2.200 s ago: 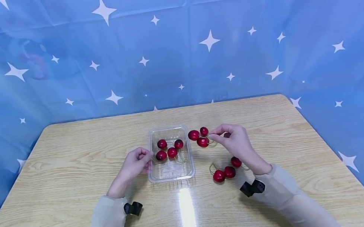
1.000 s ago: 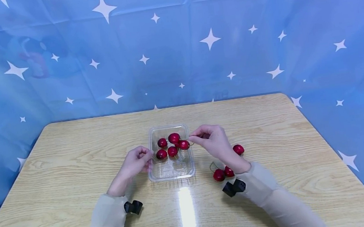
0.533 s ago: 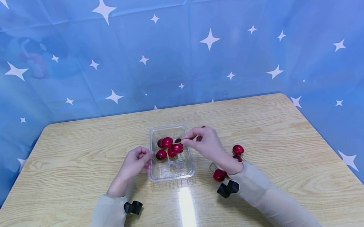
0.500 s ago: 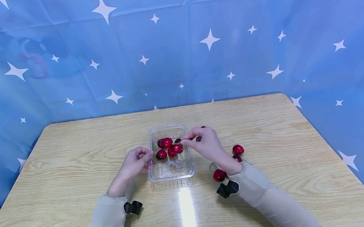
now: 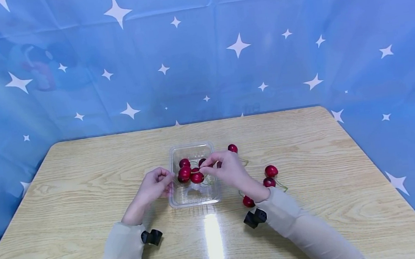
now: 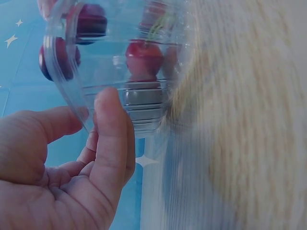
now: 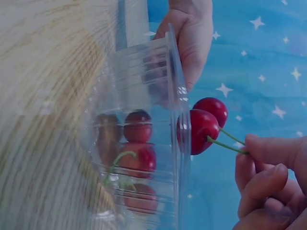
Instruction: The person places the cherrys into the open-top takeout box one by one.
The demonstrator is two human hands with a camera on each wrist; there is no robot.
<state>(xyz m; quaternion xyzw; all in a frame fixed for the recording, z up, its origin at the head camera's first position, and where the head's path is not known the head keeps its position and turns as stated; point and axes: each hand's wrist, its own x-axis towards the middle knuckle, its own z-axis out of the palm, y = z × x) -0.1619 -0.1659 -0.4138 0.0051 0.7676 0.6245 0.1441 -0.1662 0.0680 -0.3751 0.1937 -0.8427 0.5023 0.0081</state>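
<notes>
My right hand point(image 5: 229, 170) pinches the green stems of a pair of red cherries point(image 7: 197, 132) between thumb and forefinger. In the right wrist view the pair hangs right at the container's rim; in the head view it overlaps the inside. My left hand point(image 5: 154, 184) holds the left rim of the clear plastic container point(image 5: 186, 199), thumb and fingers on either side of the edge, as the left wrist view shows. Several more cherries point(image 7: 137, 125) lie inside the container, partly hidden by the held pair and the right hand.
Right of the container, a cherry point(image 5: 232, 148) lies behind the right hand. Nearer the right forearm are more cherries point(image 5: 271, 171), some partly covered by the wrist. The wood-grain table point(image 5: 83, 182) ends at a blue curtain point(image 5: 200, 62) with white stars.
My right hand has carried the cherry pair left from the right side of the table to over the container, lately moving a little nearer to me. The left hand has stayed at the rim.
</notes>
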